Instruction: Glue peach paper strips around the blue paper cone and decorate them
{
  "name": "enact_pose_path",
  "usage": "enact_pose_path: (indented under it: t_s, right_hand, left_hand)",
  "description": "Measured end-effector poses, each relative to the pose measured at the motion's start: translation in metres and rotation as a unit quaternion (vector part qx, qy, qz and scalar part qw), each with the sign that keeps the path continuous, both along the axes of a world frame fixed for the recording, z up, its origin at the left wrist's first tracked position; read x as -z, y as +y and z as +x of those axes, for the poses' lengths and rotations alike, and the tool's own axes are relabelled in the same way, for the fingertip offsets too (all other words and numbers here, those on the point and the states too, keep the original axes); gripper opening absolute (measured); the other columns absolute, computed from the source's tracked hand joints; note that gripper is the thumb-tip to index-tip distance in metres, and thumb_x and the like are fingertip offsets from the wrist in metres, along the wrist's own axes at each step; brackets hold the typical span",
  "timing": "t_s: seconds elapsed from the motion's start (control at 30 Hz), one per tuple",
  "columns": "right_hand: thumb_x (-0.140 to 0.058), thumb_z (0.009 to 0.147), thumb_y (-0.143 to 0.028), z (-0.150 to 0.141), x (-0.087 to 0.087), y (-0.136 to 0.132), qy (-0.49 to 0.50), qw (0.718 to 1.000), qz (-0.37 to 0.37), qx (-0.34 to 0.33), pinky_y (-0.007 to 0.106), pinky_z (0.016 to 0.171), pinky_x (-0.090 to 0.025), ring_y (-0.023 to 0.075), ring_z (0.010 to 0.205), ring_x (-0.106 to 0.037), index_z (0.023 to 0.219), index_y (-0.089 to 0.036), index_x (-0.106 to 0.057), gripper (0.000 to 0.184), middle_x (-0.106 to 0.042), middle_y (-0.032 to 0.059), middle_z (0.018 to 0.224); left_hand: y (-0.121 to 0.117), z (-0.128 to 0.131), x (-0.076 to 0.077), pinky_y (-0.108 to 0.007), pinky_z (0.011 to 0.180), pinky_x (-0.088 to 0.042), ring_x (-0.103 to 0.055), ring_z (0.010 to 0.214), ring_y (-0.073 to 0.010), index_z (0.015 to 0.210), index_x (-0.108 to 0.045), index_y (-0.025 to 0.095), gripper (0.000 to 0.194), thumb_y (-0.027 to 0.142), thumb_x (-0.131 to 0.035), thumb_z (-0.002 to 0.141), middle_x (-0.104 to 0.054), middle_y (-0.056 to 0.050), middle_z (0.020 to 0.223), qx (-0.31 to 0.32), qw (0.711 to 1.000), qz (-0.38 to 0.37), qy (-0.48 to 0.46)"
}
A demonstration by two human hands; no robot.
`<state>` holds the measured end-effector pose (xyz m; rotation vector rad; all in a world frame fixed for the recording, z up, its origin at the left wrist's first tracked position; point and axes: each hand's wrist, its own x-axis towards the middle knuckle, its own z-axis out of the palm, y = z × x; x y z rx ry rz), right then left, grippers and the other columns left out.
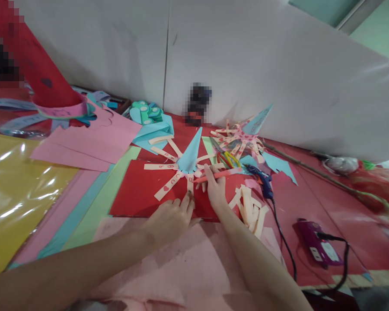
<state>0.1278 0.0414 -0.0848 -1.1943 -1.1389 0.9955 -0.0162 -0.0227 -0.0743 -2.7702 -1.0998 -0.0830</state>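
Note:
A light blue paper cone (189,156) stands upright on a red board, with cream paper strips fanned out around its base. Red letters and a heart are marked on several strips. My left hand (172,217) rests on the board's front part, its fingertips pressing down the paper strip (190,183) that points towards me. In my right hand (215,186) is a red marker pen (226,172), gripped between thumb and fingers. The pen's tip is at that same strip, beside a red letter. My right palm and lower fingers are partly hidden.
A second blue cone (256,122) with strips stands behind. To the right lie yellow-handled scissors (231,159), a blue glue gun (262,179), loose cream strips (252,207) and a purple power strip (319,242). Pink sheets (84,140) and a yellow sheet (22,194) lie left.

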Motion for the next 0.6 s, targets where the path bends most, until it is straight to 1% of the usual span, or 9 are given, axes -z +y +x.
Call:
enact_pose_path:
  t_s: [0.1,0.2,0.27,0.4,0.5,0.6]
  right_hand:
    - [-0.055,0.081,-0.049,-0.0011,-0.0029,-0.0024,-0.008,1.000,0.016,-0.016,0.020,0.037,-0.029,0.0052,0.032,-0.037,0.058,-0.021,-0.043,0.038,-0.043,-0.0087,0.039]
    - [-0.054,0.082,-0.050,-0.0037,-0.0039,-0.0029,-0.030,0.997,0.000,-0.065,0.020,0.040,-0.033,0.0060,0.034,-0.039,0.059,-0.022,-0.041,0.039,-0.043,-0.0086,0.040]
    - [-0.054,0.081,-0.052,-0.0056,-0.0041,-0.0028,-0.036,0.996,-0.012,-0.082,0.021,0.039,-0.033,0.0064,0.034,-0.039,0.059,-0.023,-0.039,0.039,-0.043,-0.0088,0.040]
    - [-0.056,0.080,-0.052,-0.0070,-0.0035,-0.0031,-0.035,0.995,-0.022,-0.089,0.021,0.040,-0.035,0.0067,0.034,-0.038,0.059,-0.023,-0.038,0.040,-0.041,-0.0098,0.039]
    - [-0.055,0.081,-0.049,-0.0056,-0.0021,-0.0031,-0.036,0.995,-0.013,-0.095,0.021,0.042,-0.037,0.0074,0.035,-0.040,0.059,-0.023,-0.039,0.038,-0.042,-0.0093,0.040]
    - [-0.054,0.082,-0.047,-0.0037,-0.0018,-0.0028,-0.047,0.997,0.001,-0.062,0.021,0.042,-0.034,0.0073,0.034,-0.038,0.058,-0.023,-0.038,0.037,-0.040,-0.0097,0.039]
  left_hand:
    - [0.0007,-0.0007,0.0007,-0.032,0.056,-0.044,-0.065,0.070,-0.0217,0.118,-0.057,0.004,0.047,0.037,-0.032,0.097,-0.062,-0.022,0.118,0.003,1.000,0.000,-0.010]
    - [0.0006,-0.0016,0.0034,-0.033,0.056,-0.044,-0.064,0.069,-0.0222,0.116,-0.058,0.005,0.044,0.035,-0.032,0.097,-0.062,-0.022,0.116,0.001,0.999,-0.011,-0.040]
    - [0.0004,-0.0020,0.0045,-0.033,0.056,-0.045,-0.064,0.070,-0.0222,0.114,-0.058,0.006,0.042,0.034,-0.033,0.097,-0.063,-0.022,0.114,0.002,0.999,-0.017,-0.052]
    - [0.0004,-0.0014,0.0023,-0.031,0.055,-0.044,-0.065,0.070,-0.0215,0.113,-0.060,0.007,0.039,0.034,-0.037,0.096,-0.063,-0.019,0.114,0.003,1.000,-0.010,-0.027]
    - [0.0007,-0.0003,-0.0002,-0.031,0.054,-0.045,-0.065,0.071,-0.0218,0.115,-0.059,0.007,0.039,0.034,-0.038,0.095,-0.060,-0.020,0.120,-0.010,1.000,-0.011,-0.012]
    - [0.0012,0.0000,0.0001,-0.031,0.053,-0.046,-0.065,0.071,-0.0223,0.117,-0.058,0.006,0.041,0.034,-0.039,0.095,-0.059,-0.021,0.122,-0.019,0.999,-0.026,-0.016]
